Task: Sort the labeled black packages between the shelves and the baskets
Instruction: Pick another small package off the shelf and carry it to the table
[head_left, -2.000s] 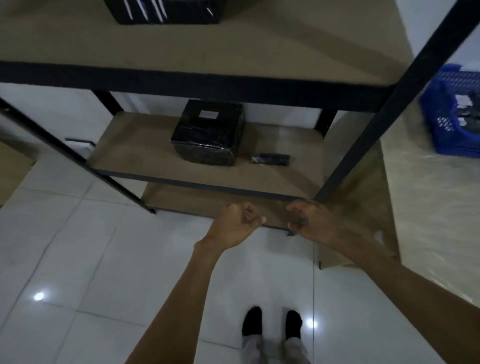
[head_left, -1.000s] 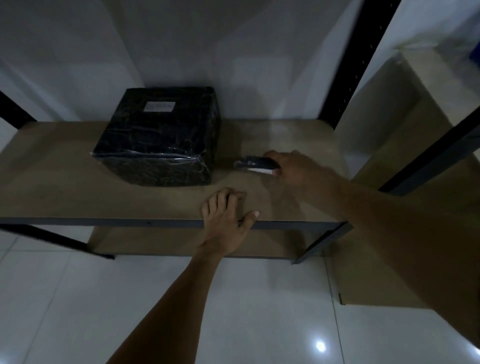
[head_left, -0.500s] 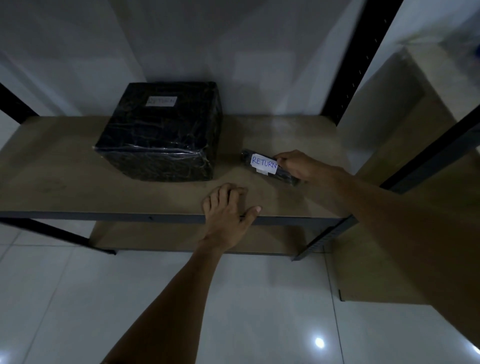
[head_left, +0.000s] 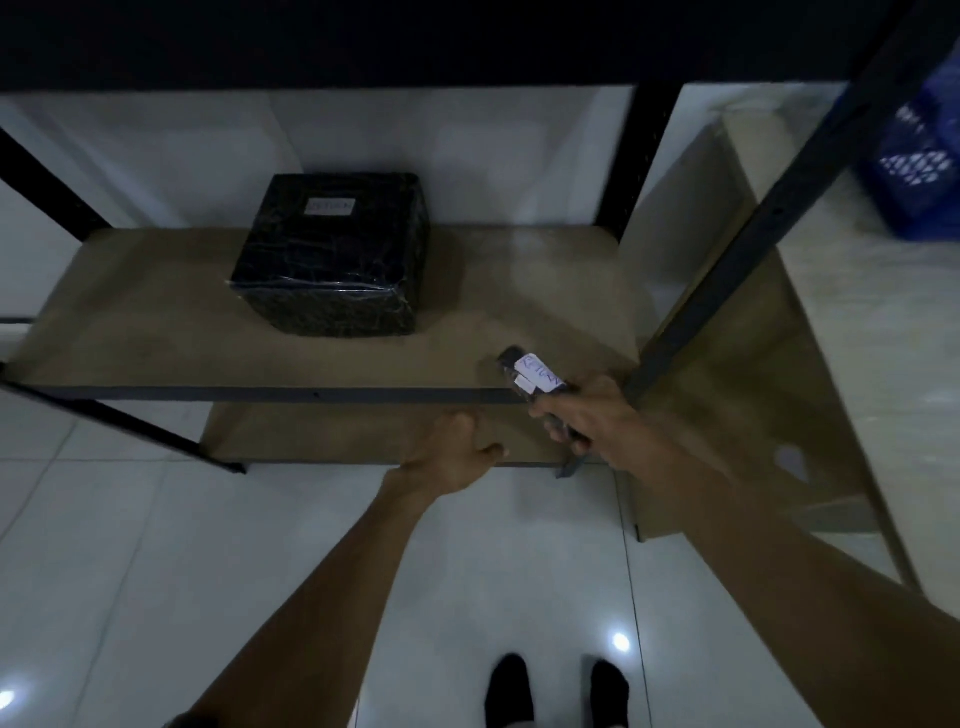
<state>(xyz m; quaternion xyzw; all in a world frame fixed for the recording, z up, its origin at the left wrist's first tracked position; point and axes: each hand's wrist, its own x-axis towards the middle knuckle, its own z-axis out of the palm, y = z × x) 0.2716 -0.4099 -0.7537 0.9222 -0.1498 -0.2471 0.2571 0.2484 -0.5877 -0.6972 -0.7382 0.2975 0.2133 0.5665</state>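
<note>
My right hand (head_left: 584, 415) grips a small slim black package (head_left: 530, 375) with a white handwritten "RETURN" label, held over the front right edge of the wooden shelf (head_left: 156, 332). A large black wrapped box (head_left: 332, 260) with a white label on top stands on the same shelf, toward the back. My left hand (head_left: 449, 457) hovers just below and in front of the shelf edge, fingers loosely curled, holding nothing.
A black upright post (head_left: 748, 244) of the rack rises at the right. A blue plastic basket (head_left: 914, 171) sits on a pale counter at the far right. A lower shelf board (head_left: 337, 434) lies underneath. White tiled floor and my feet (head_left: 556, 686) are below.
My right hand has lifted the small labeled package off the shelf and pulled it toward the front edge. My left hand came off the shelf surface and drew back. The view has pulled back.
</note>
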